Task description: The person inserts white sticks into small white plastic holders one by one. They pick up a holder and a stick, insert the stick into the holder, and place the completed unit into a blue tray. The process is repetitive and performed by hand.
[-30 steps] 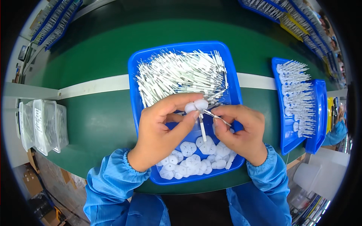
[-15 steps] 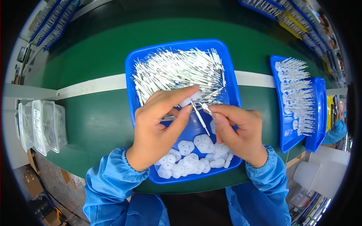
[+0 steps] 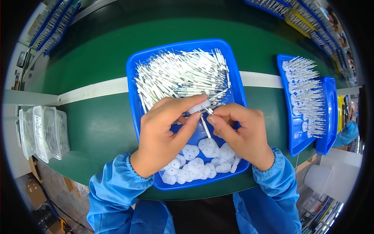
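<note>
Over the blue tray (image 3: 131, 89), my left hand (image 3: 157, 134) pinches a white plastic disc (image 3: 200, 106) between thumb and fingers. A thin white rod (image 3: 206, 127) juts from the disc toward me. My right hand (image 3: 245, 134) is closed at the fingertips on a short white rod (image 3: 209, 111) with a thin metal end, which meets the disc's edge; whether it has entered the disc I cannot tell. Behind my hands, a heap of white rods with metal ends (image 3: 181, 74) fills the tray's far part. Loose white discs (image 3: 194, 168) lie in its near part.
At right, a blue tray (image 3: 297, 145) holds rows of discs with rods standing in them, beside another blue tray (image 3: 330, 113). Clear plastic boxes (image 3: 43, 132) stand at left on the green table (image 3: 97, 128). Filled racks (image 3: 58, 23) rise at the far corners. Another person's sleeve (image 3: 348, 133) shows far right.
My right hand has moved slightly left and up, bringing its rod against the disc. The left hand keeps its hold, with the disc tilted a little differently.
</note>
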`<action>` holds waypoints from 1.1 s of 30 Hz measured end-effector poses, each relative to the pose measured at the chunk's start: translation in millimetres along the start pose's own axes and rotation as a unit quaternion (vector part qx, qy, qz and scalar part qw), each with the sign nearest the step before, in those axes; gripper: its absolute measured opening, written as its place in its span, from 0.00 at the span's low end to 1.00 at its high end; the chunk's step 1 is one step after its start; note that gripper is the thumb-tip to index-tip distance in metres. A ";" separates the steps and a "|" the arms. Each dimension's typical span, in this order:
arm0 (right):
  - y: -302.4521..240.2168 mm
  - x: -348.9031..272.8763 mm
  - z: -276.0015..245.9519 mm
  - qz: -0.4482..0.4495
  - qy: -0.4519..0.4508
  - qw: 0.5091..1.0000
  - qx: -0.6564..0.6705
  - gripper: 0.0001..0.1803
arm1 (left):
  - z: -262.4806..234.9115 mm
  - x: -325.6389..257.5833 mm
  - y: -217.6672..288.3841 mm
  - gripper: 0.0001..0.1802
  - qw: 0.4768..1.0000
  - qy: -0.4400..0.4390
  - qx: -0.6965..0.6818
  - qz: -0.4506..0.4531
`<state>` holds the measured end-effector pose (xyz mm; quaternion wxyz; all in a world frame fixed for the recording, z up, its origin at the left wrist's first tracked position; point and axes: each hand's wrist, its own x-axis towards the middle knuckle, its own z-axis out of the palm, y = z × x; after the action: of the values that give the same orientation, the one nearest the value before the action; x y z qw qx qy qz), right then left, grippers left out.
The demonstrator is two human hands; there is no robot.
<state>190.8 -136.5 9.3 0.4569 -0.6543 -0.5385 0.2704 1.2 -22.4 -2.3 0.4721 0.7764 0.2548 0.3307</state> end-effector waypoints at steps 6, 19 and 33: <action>-3.0 -0.1 2.6 0.071 -0.016 0.997 0.034 0.05 | -0.1 -1.9 1.5 0.24 0.998 0.001 0.045 0.038; 2.2 5.6 4.0 -0.152 0.060 0.974 -0.160 0.07 | -0.1 -4.6 8.5 0.26 0.983 0.015 0.136 0.122; 7.1 8.7 -4.9 -0.134 0.057 0.987 -0.070 0.10 | 0.5 -5.4 0.2 0.29 0.996 -0.012 -0.081 -0.020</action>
<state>200.6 -129.7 6.3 0.4717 -0.6209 -0.6123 0.1302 -2.0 -26.6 -3.8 0.5428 0.7342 0.2376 0.3315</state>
